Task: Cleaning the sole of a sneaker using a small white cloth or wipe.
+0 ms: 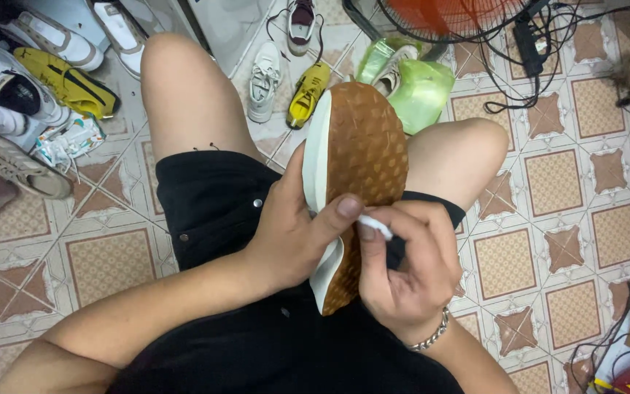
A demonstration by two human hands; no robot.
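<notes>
My left hand [286, 233] wraps the shoe [355, 168] at its white sidewall, thumb across the edge. My right hand [402, 270] pinches a small white wad [375, 225] against that edge. The shoe stands sole-up over my lap, its brown sole covered in diamond tread. More shoes [38, 80] lie on the tiled floor [548, 219].
</notes>
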